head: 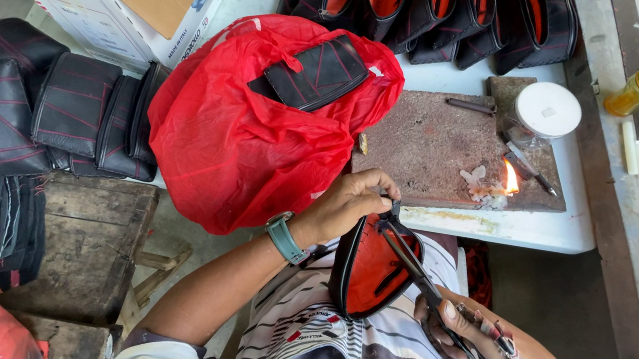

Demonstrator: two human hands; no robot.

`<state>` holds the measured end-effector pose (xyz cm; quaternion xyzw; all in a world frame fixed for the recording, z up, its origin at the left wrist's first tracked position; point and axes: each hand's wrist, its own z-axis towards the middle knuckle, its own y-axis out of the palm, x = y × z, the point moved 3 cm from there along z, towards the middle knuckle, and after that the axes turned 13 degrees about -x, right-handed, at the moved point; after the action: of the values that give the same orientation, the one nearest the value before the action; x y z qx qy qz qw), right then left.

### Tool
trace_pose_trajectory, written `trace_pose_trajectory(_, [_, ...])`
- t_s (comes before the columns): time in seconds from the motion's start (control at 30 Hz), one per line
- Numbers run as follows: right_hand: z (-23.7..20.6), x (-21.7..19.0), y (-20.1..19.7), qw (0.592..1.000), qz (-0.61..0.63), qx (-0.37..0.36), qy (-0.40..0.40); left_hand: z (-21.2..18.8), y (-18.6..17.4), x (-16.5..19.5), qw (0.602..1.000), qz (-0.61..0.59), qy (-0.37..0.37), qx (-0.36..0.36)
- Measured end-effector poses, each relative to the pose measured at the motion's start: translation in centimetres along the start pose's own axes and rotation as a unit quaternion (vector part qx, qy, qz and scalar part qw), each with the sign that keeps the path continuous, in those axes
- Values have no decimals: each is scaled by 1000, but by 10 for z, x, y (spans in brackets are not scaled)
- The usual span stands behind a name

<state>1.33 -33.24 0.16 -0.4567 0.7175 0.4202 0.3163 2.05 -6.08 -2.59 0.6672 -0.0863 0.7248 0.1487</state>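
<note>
A black pouch with orange-red lining (pixel 370 270) is held over the lap, just beside both hands. Its top edge is pinched by the left hand (pixel 345 205), fingers pressed together. Dark metal scissors (pixel 427 288) are gripped by the right hand (pixel 475 335), closed round the handles; the tips are met at the pinched edge. Beyond the grip, a small flame (pixel 511 179) is seen on a brown stone slab (pixel 438 143). Left of it a red plastic bag (pixel 251 125) is noted.

Head-worn view, looking down (close), worktable (pixel 502 227)
</note>
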Motion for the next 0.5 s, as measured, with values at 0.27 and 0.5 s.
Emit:
trace_pose_trajectory(0.27, [15,15,-8,993,69,-48,-88,-1,4,6,999,0,-13,-42])
trace_pose_trajectory(0.5, [17,17,-11,997,23,-13,-75,-2,1,11,998,11,5,-60])
